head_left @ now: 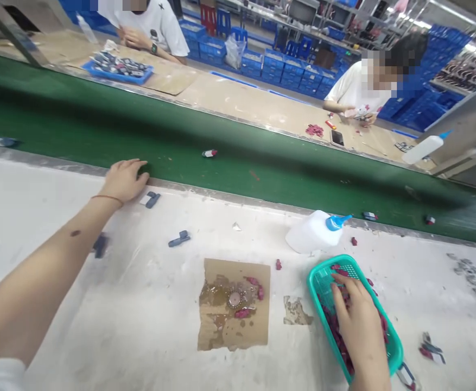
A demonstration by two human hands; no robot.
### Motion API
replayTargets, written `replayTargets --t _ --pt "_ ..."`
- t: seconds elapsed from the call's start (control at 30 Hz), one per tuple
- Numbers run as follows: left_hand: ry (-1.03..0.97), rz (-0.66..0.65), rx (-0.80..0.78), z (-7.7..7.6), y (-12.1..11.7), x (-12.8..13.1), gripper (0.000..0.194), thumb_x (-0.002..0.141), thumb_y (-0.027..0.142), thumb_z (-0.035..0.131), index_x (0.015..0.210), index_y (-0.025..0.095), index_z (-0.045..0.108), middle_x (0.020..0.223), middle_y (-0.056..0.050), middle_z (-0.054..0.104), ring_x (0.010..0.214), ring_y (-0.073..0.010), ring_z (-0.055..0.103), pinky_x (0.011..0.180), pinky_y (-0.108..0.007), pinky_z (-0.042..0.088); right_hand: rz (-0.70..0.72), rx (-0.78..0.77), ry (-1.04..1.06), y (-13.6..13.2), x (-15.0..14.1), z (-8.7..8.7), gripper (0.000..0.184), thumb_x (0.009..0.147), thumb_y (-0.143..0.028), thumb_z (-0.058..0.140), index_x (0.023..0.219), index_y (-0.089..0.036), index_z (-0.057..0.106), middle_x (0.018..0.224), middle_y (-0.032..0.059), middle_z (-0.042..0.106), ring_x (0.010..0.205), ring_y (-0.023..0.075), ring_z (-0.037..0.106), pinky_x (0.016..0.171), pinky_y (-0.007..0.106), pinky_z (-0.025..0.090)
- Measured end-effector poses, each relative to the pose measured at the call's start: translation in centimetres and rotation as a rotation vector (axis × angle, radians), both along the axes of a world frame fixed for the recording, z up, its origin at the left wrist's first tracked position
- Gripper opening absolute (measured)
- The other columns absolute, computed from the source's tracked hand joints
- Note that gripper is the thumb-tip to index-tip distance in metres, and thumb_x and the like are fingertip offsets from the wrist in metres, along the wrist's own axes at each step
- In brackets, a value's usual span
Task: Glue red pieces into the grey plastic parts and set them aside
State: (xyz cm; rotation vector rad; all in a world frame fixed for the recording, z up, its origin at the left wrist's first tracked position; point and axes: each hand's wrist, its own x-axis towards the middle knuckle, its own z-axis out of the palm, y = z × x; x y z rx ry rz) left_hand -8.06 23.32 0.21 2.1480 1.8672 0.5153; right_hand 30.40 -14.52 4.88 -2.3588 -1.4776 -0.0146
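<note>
My left hand [126, 180] stretches over the near edge of the green conveyor belt [172, 169], its fingers apart and nothing visible in them. Close beside its wrist lies a dark grey and white plastic part [151, 200]. My right hand [360, 315] reaches into a green plastic basket [395, 347] of small dark red parts [335, 320]. Its thumb and forefinger are slightly apart near the red pieces, and I see nothing held; the other fingertips are partly hidden. Left of the basket, a cardboard piece [217, 336] carries wet, glossy patches, a round disc [234, 300] and several red parts.
A white bottle with a blue nozzle [313, 233] stands behind the basket. Another grey part [179, 239] lies on the white table [140, 326]. Metal-looking pieces [474, 279] are scattered at right. Across the belt, two people sit at a bench with a blue tray [118, 76].
</note>
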Motion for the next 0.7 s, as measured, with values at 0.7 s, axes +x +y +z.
replayTargets --t 0.7 --pt "-0.655 0.008 -0.506 4.2 -9.6 4.7 0.045 0.09 0.042 0.043 0.108 0.008 0.065 0.103 -0.012 0.073 0.075 -0.0167 0.061 0.069 -0.026 0.049 -0.034 0.039 0.362 0.5 2.9 0.4 0.025 0.088 -0.043 0.05 0.089 -0.022 0.064 0.087 0.0076 0.071 0.078 0.0244 0.068 0.07 0.035 0.055"
